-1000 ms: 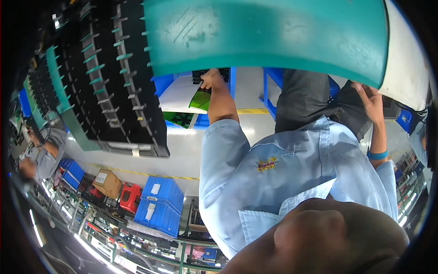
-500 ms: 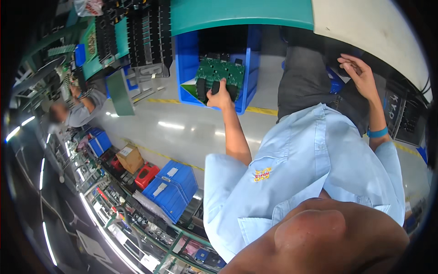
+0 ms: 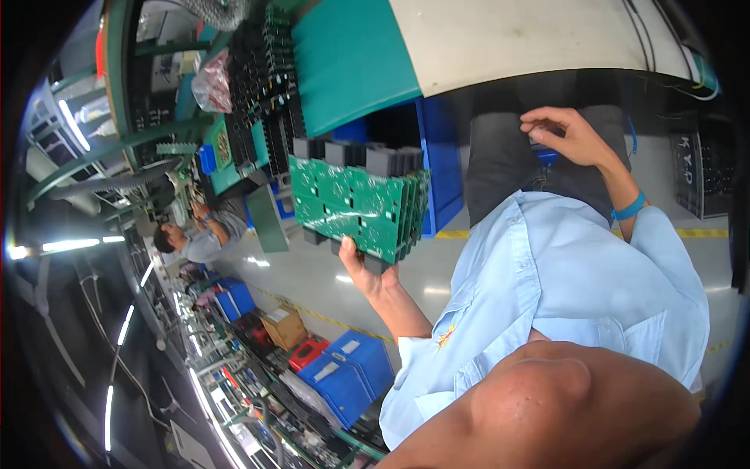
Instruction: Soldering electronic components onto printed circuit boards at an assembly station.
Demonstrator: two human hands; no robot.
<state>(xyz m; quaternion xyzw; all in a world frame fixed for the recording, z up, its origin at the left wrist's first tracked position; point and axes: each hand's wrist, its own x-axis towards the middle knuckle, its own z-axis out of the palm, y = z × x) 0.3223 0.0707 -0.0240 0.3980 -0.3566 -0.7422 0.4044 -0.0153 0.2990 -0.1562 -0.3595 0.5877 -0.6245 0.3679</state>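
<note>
My left hand [image 3: 370, 273] grips a stack of green circuit boards [image 3: 344, 205] from below, thumb on the face of the front board. The boards stand side by side with dark grey blocks along their upper and lower edges. Behind them is a blue bin [image 3: 441, 168], partly covered by the stack and the bench. Over my lap, my right hand [image 3: 569, 134] is loosely curled, with thumb and fingers apart and nothing visible in it.
A bench with a green mat [image 3: 355, 66] and a pale section [image 3: 516, 39] runs across the top. Black racks [image 3: 269, 86] stand at its left. Blue crates [image 3: 351, 375], a cardboard box [image 3: 283, 327] and a red container [image 3: 308, 353] are lower left. A co-worker [image 3: 205, 234] sits at far left.
My left hand has lifted the circuit boards up out of the blue bin, toward me. The right hand has moved left over my lap, and the view has turned.
</note>
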